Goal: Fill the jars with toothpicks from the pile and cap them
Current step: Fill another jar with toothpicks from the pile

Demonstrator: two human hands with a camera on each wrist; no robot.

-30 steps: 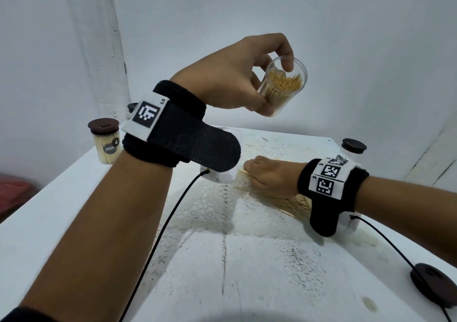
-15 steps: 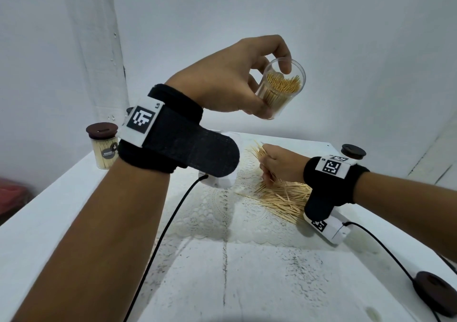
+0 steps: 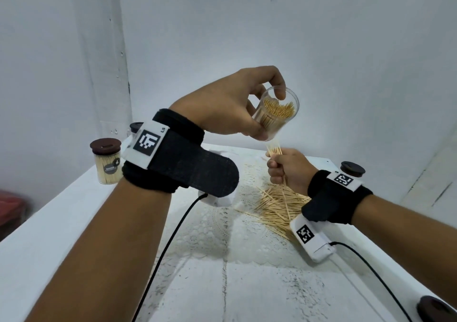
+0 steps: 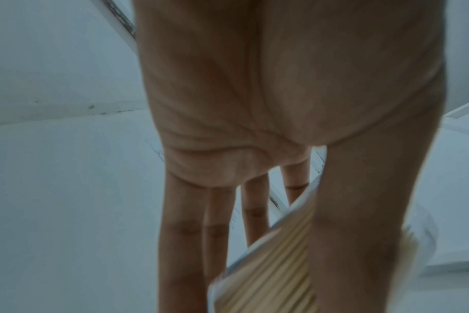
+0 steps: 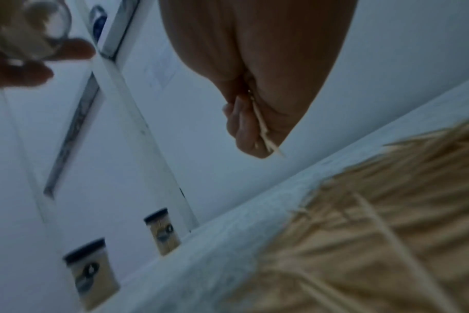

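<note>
Right hand [image 3: 288, 171] fisted round a bunch of toothpicks [image 3: 274, 150], upright at frame centre just under the open, part-filled jar [image 3: 275, 115] tilted in the left hand [image 3: 227, 104], pile [image 3: 277, 205] below on the table [image 3: 61, 223].

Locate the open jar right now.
Head view: the open jar is held in the air by the left hand, tilted, just above the right hand and its toothpick bunch, over the pile.
</note>
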